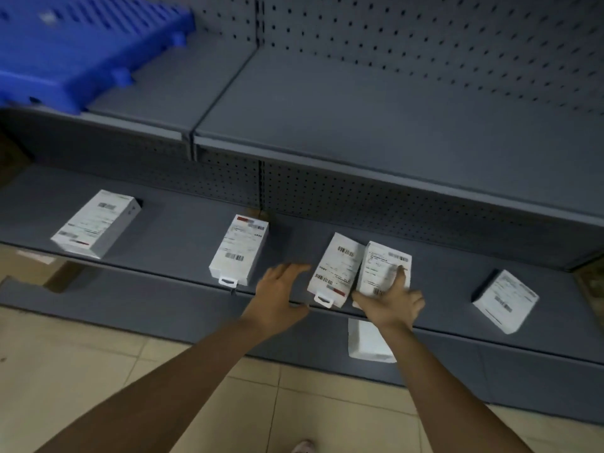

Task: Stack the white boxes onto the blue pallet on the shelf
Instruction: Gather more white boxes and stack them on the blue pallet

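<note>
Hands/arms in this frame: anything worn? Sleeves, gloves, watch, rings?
Nothing worn shows. Left forearm and right forearm are bare to the frame's bottom edge, no sleeve cuffs. Left hand and right hand are ungloved; no watch, wristband or ring visible, though the right hand is motion-blurred.

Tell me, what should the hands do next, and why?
Probably close the right hand around the white box it rests on and lift it: the blue pallet on the upper shelf shows no boxes yet, and the left hand is open.
</note>
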